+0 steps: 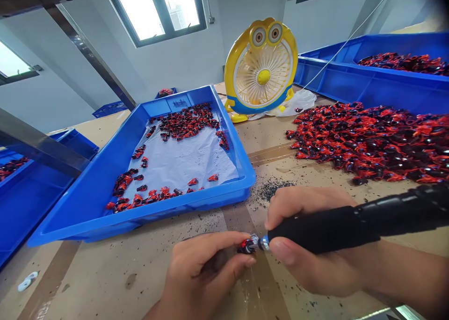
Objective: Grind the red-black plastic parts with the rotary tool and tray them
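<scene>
My left hand (206,268) pinches a small red and black part (246,246) between thumb and fingertips, low over the brown table. My right hand (315,264) is wrapped round a black cylindrical hand tool (315,229) with a thick black cable or hose running off to the right. The tool's metal tip (261,243) points left and meets the part. Just behind the hands lies a patch of black shavings (271,188). A blue tray (224,191), lined with white sheet, holds many similar parts at its back and front edges.
A large pile of red and black parts (372,142) covers the right of the table (115,278). Behind it stand blue bins (372,88). A yellow fan (261,72) is at the back centre. A metal post (91,53) and another blue bin (31,203) are at left.
</scene>
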### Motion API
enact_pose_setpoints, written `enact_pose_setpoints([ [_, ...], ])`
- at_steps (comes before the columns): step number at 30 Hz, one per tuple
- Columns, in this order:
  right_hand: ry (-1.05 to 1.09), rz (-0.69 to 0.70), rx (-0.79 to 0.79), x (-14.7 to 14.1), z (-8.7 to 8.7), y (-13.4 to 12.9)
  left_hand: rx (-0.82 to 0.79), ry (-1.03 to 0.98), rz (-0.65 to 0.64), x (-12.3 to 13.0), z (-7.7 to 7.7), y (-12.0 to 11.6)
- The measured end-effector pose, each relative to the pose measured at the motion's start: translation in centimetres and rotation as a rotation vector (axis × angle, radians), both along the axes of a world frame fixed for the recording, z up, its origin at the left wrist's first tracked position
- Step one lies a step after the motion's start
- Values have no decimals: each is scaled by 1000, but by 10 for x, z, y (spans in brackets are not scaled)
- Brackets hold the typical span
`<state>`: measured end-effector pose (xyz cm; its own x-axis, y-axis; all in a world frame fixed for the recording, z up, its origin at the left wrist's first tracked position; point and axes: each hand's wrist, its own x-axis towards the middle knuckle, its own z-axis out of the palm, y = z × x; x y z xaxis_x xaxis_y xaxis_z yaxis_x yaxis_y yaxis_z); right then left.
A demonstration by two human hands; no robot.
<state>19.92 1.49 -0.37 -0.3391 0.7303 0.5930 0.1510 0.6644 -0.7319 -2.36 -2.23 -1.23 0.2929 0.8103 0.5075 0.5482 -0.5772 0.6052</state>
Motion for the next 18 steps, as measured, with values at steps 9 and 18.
enact_pose_setpoints([
  [9, 19, -34, -30, -1, 4, -2, -8, 30, -21, -6, 1, -1],
  [18, 6, -107, 31, -3, 3, -4, -77, 72, -28, -5, -3, -5],
])
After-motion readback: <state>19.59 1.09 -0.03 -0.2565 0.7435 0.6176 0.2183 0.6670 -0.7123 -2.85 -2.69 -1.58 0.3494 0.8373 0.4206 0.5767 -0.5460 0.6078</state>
